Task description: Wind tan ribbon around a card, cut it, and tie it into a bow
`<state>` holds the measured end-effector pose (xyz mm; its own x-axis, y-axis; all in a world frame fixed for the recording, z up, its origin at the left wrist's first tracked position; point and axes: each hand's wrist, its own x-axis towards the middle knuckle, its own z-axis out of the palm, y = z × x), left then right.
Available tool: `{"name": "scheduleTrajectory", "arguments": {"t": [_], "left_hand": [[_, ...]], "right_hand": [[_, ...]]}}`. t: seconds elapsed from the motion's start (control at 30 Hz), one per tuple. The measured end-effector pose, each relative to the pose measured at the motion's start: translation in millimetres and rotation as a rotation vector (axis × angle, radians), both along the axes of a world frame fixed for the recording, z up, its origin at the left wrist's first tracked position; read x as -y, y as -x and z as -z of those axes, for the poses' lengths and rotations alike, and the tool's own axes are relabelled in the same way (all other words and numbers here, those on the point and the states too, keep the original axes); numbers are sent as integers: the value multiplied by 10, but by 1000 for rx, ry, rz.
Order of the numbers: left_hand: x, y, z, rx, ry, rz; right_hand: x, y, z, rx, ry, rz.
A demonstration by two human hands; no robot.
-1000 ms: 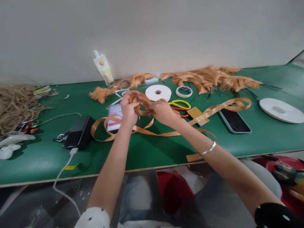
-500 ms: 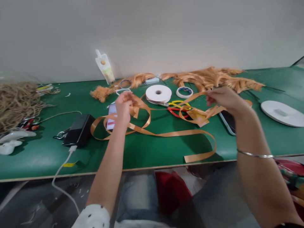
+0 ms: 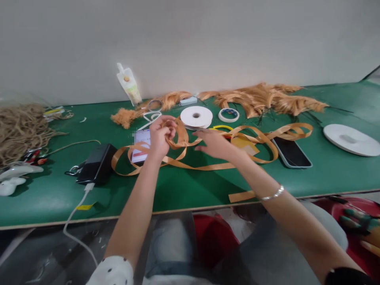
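Observation:
A long golden-brown ribbon (image 3: pixel 208 167) lies in loops over the green table (image 3: pixel 184 190). My left hand (image 3: pixel 160 136) is closed on a small coil of that ribbon, held just above the table. My right hand (image 3: pixel 215 144) is beside the coil, fingers pinched on the strand leading into it. One end of the ribbon hangs at the table's front edge. A white spool (image 3: pixel 196 116) sits just behind my hands.
A phone (image 3: pixel 291 152) lies to the right, a white disc (image 3: pixel 352 139) farther right. Tape roll (image 3: pixel 228 114), yellow-and-red scissors (image 3: pixel 222 128), orange hair bundles (image 3: pixel 267 99), a black charger (image 3: pixel 96 163) with cable, a card (image 3: pixel 141 145), tan fibres (image 3: pixel 20 128) at left.
My right hand, which half a second ago pulled the ribbon out to the right, has come back to the coil in my left hand. The ribbon's right loop now rests on the table.

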<state>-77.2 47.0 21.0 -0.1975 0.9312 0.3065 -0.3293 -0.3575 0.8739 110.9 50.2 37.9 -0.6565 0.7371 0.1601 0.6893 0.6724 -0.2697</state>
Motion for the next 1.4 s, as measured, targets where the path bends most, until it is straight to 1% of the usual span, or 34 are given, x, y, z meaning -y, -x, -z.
{"name": "scheduleTrajectory", "arguments": {"t": [0.07,0.1,0.13,0.2,0.3,0.37,0.43,0.47,0.5,0.57,0.6,0.63,0.67,0.7,0.77,0.8,0.83,0.87,0.9,0.97,1.03,1.1,1.13,1.17,1.2,1.23,1.27,1.33,1.4], "left_hand": [[22,-30,-30,25,2,49],[28,-36,-40,36,-2,62],[29,-34,-46,42,-5,70],[17,-8,-39,36,7,85],[-24,70,2,-58,83,57],[-53,121,29,-154,152,-14],[-76,159,46,-233,235,-109],[-85,174,52,-258,271,-161],[-93,188,58,-279,296,-212],[-106,223,69,-313,304,-312],[-110,246,75,-329,292,-350],[-112,275,82,-346,279,-373],[-112,306,89,-366,267,-383],[-109,339,95,-389,256,-389],[-100,396,103,-453,219,-430],[-94,414,102,-494,198,-474],[-89,421,98,-538,177,-519],[-85,417,89,-582,154,-553],[-82,403,76,-618,126,-571],[-80,350,33,-658,53,-574],[-74,278,-32,-648,-35,-552],[-57,201,-118,-635,-76,-466],[-43,163,-169,-635,-67,-388],[-24,124,-224,-628,-39,-303],[-2,84,-285,-605,5,-224],[22,44,-348,-561,56,-159],[47,3,-413,-492,103,-116],[90,-75,-539,-312,180,-54],[110,-133,-643,-141,235,30]], "right_hand": [[8,259,87,21,95,-61],[1,333,109,-5,138,-57],[-12,371,116,-28,169,-47],[-47,352,88,-67,193,-29],[-106,133,-31,-139,164,29],[-134,-85,-142,-229,102,172],[-141,-307,-258,-349,92,327],[-135,-408,-315,-435,114,388],[-125,-499,-367,-532,155,420],[-98,-658,-463,-709,238,447],[-85,-730,-507,-749,248,475],[-74,-803,-548,-738,221,524],[-67,-876,-587,-672,152,605],[-62,-952,-624,-539,59,697],[-57,-1096,-683,-159,-82,850],[-53,-1156,-702,14,-104,919],[-47,-1199,-715,157,-92,962],[-40,-1219,-719,249,-63,978],[-32,-1213,-716,285,-26,953],[-15,-1107,-693,232,45,799],[-2,-884,-658,84,88,603],[7,-577,-616,-53,39,461],[13,-410,-593,-127,26,359],[22,-243,-565,-195,36,285],[34,-85,-533,-247,48,268],[49,60,-495,-283,30,288],[66,189,-451,-289,30,272],[103,388,-343,-277,153,138],[129,515,-223,-321,268,-9]]}}
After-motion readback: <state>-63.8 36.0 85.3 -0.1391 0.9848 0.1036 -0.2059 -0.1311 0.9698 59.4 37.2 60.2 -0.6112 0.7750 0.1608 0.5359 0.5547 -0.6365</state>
